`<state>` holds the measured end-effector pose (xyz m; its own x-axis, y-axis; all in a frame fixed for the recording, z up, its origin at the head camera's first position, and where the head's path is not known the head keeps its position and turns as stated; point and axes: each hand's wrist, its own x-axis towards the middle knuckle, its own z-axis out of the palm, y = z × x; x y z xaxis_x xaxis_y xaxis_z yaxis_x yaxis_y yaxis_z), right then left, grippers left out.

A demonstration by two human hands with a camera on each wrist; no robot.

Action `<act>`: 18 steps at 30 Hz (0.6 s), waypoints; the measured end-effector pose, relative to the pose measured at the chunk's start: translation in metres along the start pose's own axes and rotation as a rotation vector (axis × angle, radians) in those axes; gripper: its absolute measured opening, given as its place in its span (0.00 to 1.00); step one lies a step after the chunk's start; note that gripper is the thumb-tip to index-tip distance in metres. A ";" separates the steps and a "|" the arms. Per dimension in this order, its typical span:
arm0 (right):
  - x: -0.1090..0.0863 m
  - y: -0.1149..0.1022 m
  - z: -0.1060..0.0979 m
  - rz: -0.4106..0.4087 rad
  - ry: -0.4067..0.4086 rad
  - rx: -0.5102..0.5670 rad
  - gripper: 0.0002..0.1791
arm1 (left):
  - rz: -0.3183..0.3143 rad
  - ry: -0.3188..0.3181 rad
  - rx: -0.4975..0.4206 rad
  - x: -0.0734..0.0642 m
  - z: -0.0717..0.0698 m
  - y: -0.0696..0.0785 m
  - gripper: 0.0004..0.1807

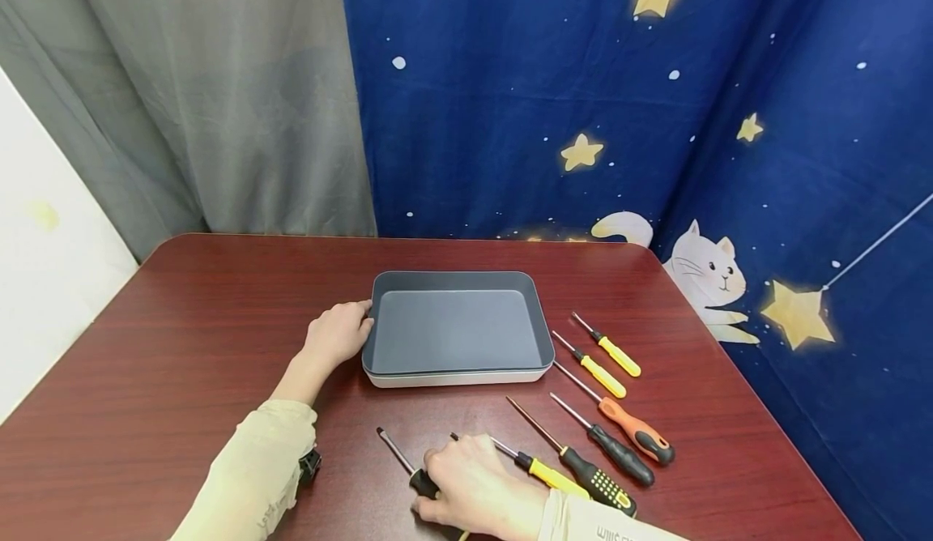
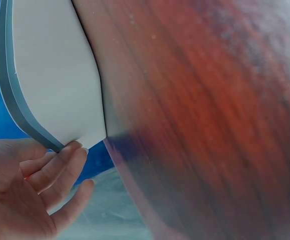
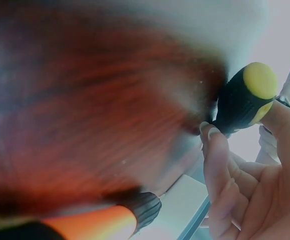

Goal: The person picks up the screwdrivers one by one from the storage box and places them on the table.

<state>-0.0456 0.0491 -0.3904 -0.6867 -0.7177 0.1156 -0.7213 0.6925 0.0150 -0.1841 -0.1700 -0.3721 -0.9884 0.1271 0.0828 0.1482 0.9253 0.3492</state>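
Note:
A shallow rectangular tray [image 1: 453, 378], grey inside and white outside, stands on the table. My left hand [image 1: 335, 337] rests at its left side; in the left wrist view the fingertips touch the white outer wall near the grey rim. Lower right of that, my right hand [image 1: 474, 488] grips a screwdriver [image 3: 240, 95] by its black handle with a yellow end. Its metal shaft points up and left in the head view. Another shaft tip [image 1: 455, 436] shows beyond the right hand, which hides the rest of it.
Right of my right hand lie a yellow-handled screwdriver [image 1: 557, 476], a black one with yellow dots [image 1: 598, 476], a plain black one [image 1: 619, 453] and an orange one [image 1: 630, 423]. Two smaller yellow screwdrivers [image 1: 603, 377] [image 1: 618, 355] lie near the tray's right side. Curtains [image 1: 466, 120] hang behind the table.

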 end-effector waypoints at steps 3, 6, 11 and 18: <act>0.000 -0.001 0.001 -0.002 0.002 -0.011 0.20 | 0.003 0.003 0.002 0.000 0.000 0.000 0.20; 0.000 -0.002 0.001 0.001 0.001 -0.024 0.21 | 0.004 0.004 0.004 0.000 0.000 0.000 0.20; 0.000 -0.001 -0.001 0.011 -0.020 -0.009 0.21 | 0.007 0.001 0.006 0.000 0.000 0.000 0.20; 0.002 0.009 -0.013 0.043 0.018 0.016 0.22 | 0.009 0.024 0.021 -0.002 -0.001 0.000 0.20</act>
<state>-0.0521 0.0546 -0.3773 -0.7153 -0.6858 0.1341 -0.6927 0.7212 -0.0064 -0.1822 -0.1701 -0.3715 -0.9860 0.1268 0.1084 0.1559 0.9316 0.3285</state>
